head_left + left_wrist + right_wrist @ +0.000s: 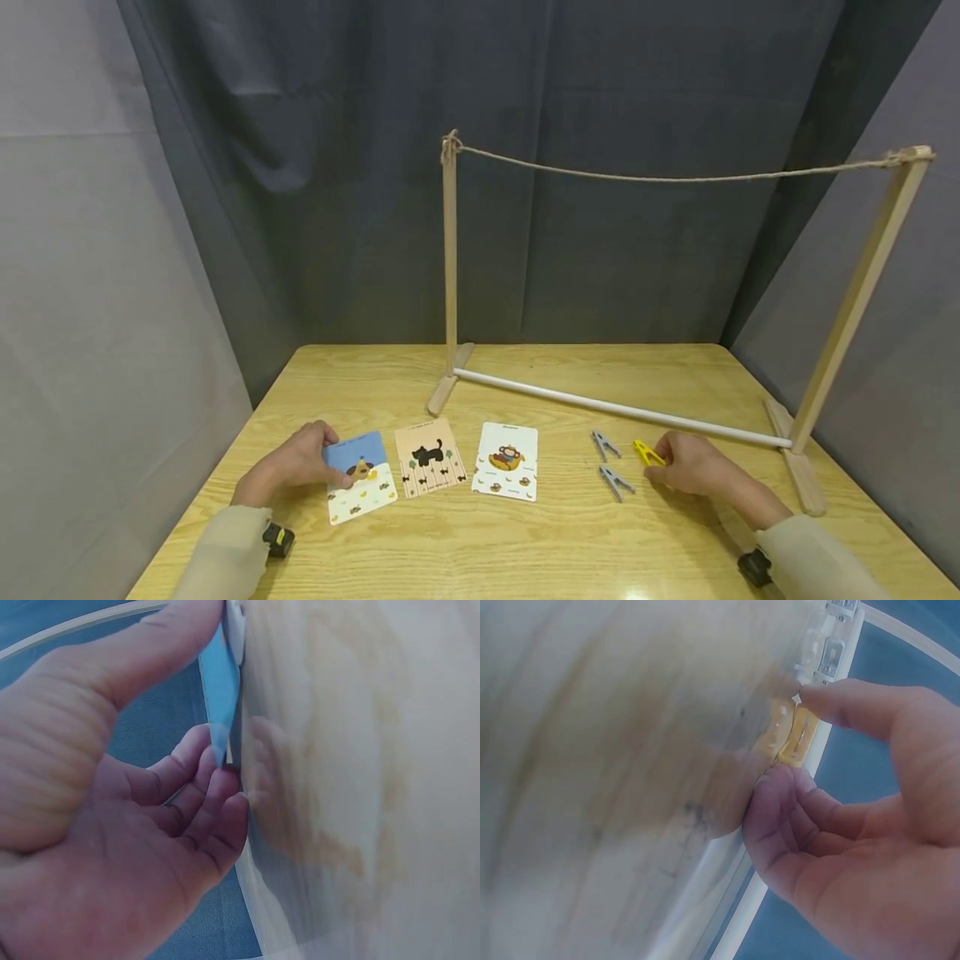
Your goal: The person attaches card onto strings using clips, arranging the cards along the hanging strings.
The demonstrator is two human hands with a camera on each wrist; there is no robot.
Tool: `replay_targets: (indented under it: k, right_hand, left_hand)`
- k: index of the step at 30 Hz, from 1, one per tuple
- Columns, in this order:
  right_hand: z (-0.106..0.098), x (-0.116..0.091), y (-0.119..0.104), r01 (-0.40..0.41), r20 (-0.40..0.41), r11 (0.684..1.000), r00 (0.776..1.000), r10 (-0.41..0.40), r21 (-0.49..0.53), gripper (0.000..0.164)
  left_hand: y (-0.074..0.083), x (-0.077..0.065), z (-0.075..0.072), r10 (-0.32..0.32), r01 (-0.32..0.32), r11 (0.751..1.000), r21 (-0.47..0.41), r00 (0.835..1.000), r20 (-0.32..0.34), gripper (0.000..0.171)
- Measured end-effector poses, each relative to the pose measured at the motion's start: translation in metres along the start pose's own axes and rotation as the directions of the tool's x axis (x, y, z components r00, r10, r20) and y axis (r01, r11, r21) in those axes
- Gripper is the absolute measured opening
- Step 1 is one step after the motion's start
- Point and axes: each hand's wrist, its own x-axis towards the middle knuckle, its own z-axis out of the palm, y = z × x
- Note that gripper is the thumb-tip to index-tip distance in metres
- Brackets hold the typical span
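Note:
My left hand [300, 457] pinches the left edge of a card with a blue top and a dog picture [363, 458], thumb over its face. In the left wrist view the card's blue edge [218, 697] shows between the thumb and curled fingers. To its right lie a card with a black cat [431, 479] and a white card with a monkey [505, 483]. My right hand [690, 462] has thumb and fingertips on the two handle ends of a yellow clothespin [648, 453], low over the table. Two grey clothespins [605, 446] lie just left of it.
Behind the cards and clothespins stands a wooden frame with two posts [451, 267] and a white bottom bar [600, 405]. A sagging string [645, 178] is tied between the post tops. Dark curtains [375, 208] hang behind the wooden table [450, 550].

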Motion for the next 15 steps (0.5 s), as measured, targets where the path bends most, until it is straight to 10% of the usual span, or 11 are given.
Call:
replay_targets:
  k: [15]
  right_hand:
    - [-0.007, -0.003, -0.005, 0.002, -0.03, 0.999, 1.0, -0.001, 0.045, 0.021]
  left_hand:
    - [0.004, 0.002, -0.013, 0.035, -0.043, 0.979, -0.198, 0.998, -0.046, 0.059]
